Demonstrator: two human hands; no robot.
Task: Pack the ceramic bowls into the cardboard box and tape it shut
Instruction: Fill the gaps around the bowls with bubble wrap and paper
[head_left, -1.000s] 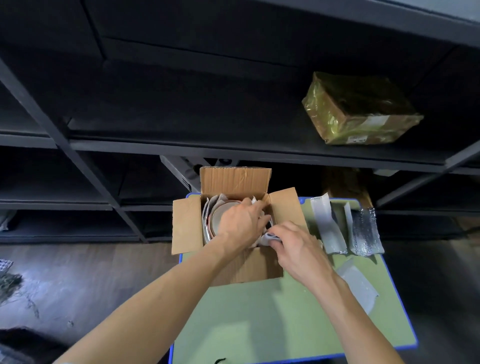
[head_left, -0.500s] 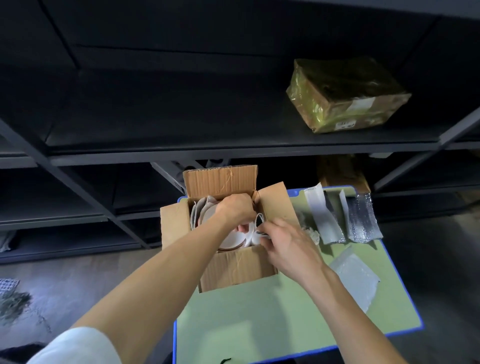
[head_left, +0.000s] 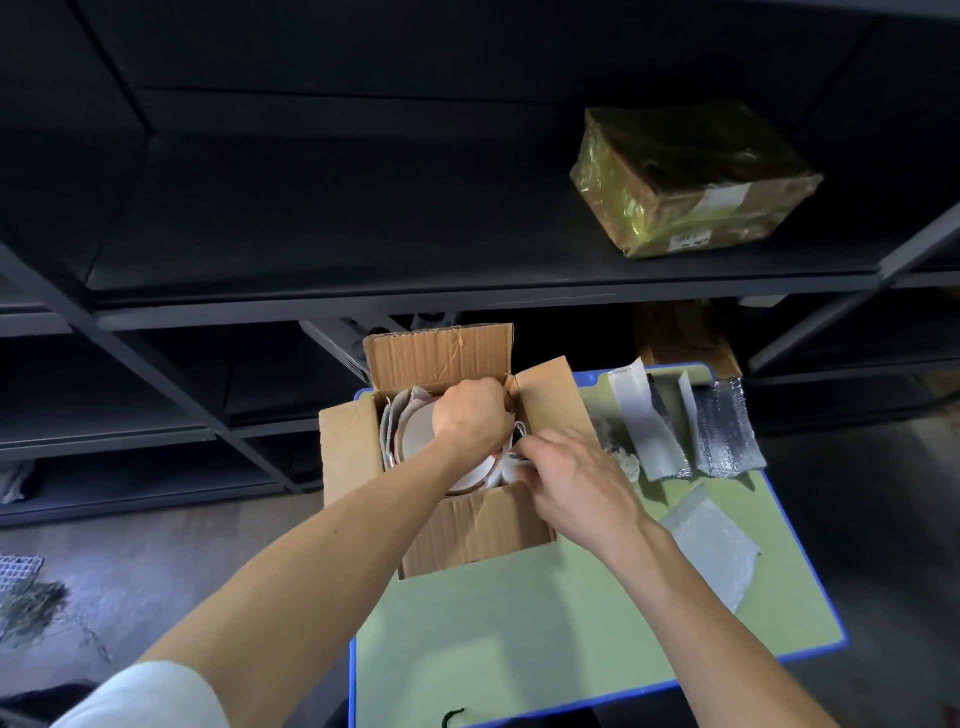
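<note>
Left hand (head_left: 471, 422) curled onto ceramic bowl (head_left: 418, 439), lying flat inside open cardboard box (head_left: 483, 530), frame centre. Right hand (head_left: 576, 486) pinching wrapping paper (head_left: 511, 467) at bowl's right edge, touching left.

left hand (head_left: 470, 418): curled inside cardboard box (head_left: 478, 535), over bowl (head_left: 418, 439) | right hand (head_left: 576, 483): pinching white wrapping (head_left: 511, 462)

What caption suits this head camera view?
Left hand and right hand grip a wrapped bowl inside the open cardboard box on a table.
</note>
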